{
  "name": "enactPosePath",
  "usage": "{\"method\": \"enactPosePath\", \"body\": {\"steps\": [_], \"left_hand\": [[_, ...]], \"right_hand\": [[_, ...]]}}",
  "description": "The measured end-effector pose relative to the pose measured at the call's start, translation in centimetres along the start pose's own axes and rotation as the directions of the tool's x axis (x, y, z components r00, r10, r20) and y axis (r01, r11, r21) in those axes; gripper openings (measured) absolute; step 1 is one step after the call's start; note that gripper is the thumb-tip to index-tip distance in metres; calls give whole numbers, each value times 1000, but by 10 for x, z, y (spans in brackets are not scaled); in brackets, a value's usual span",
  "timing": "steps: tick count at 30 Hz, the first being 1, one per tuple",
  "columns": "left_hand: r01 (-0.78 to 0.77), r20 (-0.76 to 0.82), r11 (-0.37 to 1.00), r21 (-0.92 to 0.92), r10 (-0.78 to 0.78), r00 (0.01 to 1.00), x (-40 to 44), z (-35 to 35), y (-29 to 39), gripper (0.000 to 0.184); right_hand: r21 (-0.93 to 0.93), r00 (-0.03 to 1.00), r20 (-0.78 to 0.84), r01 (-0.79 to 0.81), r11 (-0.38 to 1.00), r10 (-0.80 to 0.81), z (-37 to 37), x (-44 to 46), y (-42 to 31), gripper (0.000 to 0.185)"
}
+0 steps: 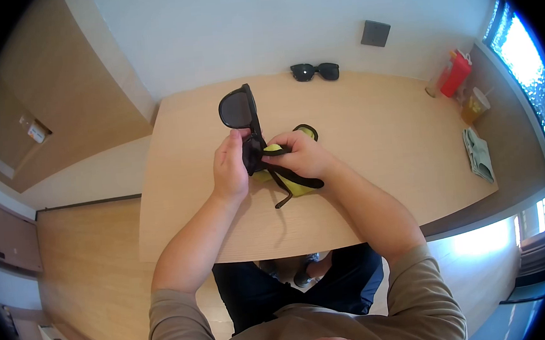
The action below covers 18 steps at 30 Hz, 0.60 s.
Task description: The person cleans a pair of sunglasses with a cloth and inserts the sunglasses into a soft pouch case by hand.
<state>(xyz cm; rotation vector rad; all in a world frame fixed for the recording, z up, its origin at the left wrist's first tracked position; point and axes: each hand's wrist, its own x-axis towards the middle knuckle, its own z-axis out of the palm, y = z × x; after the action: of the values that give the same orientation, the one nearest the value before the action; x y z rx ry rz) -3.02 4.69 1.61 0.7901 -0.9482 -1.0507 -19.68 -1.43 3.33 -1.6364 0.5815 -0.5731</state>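
Black-framed sunglasses (pixel 238 110) are held up on edge above the table, one dark lens at the top and a temple arm reaching down toward me. My left hand (pixel 228 163) is closed around the frame near the lower lens, from the left side. From the right, my right hand (pixel 302 156) pinches a yellow-green cloth (pixel 298 185) with black edging, close against the lower lens. Part of the cloth hangs below the fingers, and another corner sticks up behind the hand. My right fingertips are partly hidden by the cloth and the frame.
A second pair of dark sunglasses (pixel 315 72) lies at the table's back edge by the wall. At the right stand a red package (pixel 455 73) and a cup of amber drink (pixel 475 105). A folded pale green cloth (pixel 478 154) lies near the table's right edge.
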Motion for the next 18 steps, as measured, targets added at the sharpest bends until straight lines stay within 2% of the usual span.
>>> {"method": "enactPosePath", "body": {"steps": [3,5,8,11,15,18], "left_hand": [[19,-8,998,-64,-20,1000,-1,4,2,45],[42,40,997,-62,-40,998,0,3,3,44],[52,80,998,-47,-48,996,-2,5,5,44],[56,75,998,-30,-53,996,-2,4,4,44],[97,46,994,-43,-95,994,-1,3,1,45],[50,31,999,-19,-49,998,-2,5,3,46]], "right_hand": [[-81,1000,-22,-10,997,8,-3,3,10,11],[-137,999,-49,-1,991,-5,-5,5,20,13],[18,994,-89,63,998,-61,3,0,8,15],[54,979,-142,154,987,-145,7,0,6,18],[55,994,-84,76,996,-71,3,-2,4,14],[93,1000,-26,3,996,-1,1,-1,4,17]]}}
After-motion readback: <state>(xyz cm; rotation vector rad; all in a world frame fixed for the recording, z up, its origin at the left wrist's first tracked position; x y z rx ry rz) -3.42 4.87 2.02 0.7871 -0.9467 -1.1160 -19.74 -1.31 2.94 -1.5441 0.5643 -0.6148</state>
